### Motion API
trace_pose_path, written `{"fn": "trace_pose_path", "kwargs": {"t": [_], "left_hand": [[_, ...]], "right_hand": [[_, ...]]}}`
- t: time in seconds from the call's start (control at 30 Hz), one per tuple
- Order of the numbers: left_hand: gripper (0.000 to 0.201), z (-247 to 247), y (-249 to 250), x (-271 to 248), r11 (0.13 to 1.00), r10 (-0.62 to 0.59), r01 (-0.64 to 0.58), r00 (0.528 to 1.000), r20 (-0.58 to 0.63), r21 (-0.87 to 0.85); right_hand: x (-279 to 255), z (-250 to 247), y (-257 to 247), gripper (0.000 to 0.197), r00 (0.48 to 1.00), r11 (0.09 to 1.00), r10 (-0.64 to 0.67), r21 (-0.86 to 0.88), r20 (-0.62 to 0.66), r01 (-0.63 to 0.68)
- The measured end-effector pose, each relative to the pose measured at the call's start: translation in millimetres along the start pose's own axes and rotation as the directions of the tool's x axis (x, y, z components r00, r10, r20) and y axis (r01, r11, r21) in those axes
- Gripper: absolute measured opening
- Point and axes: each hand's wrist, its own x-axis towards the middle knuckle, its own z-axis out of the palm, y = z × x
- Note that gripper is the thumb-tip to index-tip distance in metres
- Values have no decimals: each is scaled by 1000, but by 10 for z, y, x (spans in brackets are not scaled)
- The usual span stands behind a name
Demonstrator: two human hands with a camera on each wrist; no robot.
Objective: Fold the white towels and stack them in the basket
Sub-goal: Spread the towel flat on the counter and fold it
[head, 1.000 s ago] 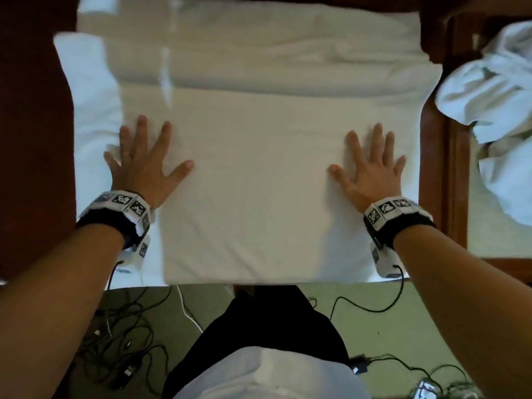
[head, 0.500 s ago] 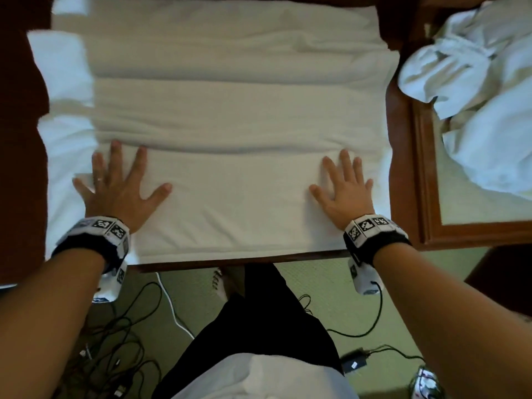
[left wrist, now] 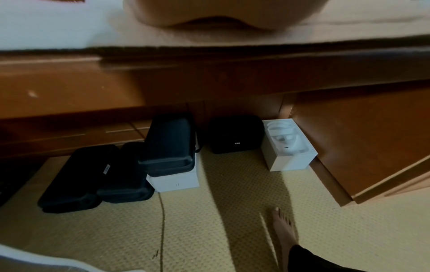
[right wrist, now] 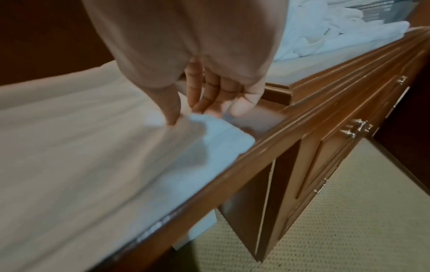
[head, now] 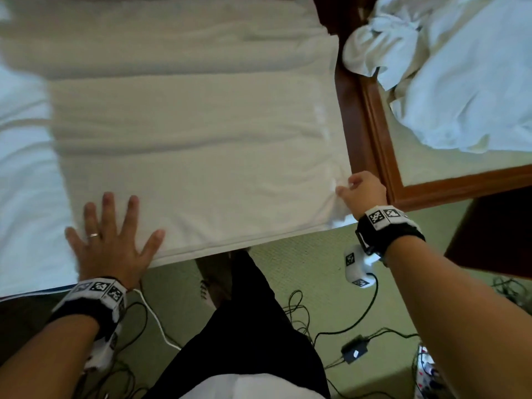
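Observation:
A large white towel (head: 195, 139) lies spread in folded layers over the dark wooden table (head: 349, 116), its near edge along the table's front. My left hand (head: 115, 226) lies flat on its near left part with the fingers spread. Only the heel of that palm (left wrist: 221, 14) shows in the left wrist view. At the towel's near right edge my right hand (head: 341, 191) is curled, and the cloth bunches there. In the right wrist view the thumb (right wrist: 173, 117) presses the top layer while the fingers (right wrist: 209, 106) reach down beside the edge. No basket is in view.
A heap of unfolded white towels (head: 460, 67) lies on a second table with a raised wooden rim (head: 380, 133) to the right. Cables and a power adapter (head: 354, 352) lie on the green carpet. Black cases (left wrist: 167, 143) and white boxes (left wrist: 288, 147) stand under the table.
Both hands slid toward the table's near edge. My right hand left its flat pose, moved to the towel's right edge and curled on it. The left hand stays flat.

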Motion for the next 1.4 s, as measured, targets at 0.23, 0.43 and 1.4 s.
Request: {"fn": "trace_pose_path", "kwargs": {"t": [0.23,0.43,1.4], "left_hand": [[95,-104,16,-79,1000,7,-7,1000,-12,-14],[100,-57,-72,-182,999,31,-31,999,17,25],[132,-166,-329,-165,975,194,-201,978,80,94]], "right_hand": [[23,-316,-80,9,992,996,-79,-24,103,82],[-152,-345,332,15,993,996,-84,9,78,84],[-491,577,-267,109,536,374,-671,-391,512,841]]}}
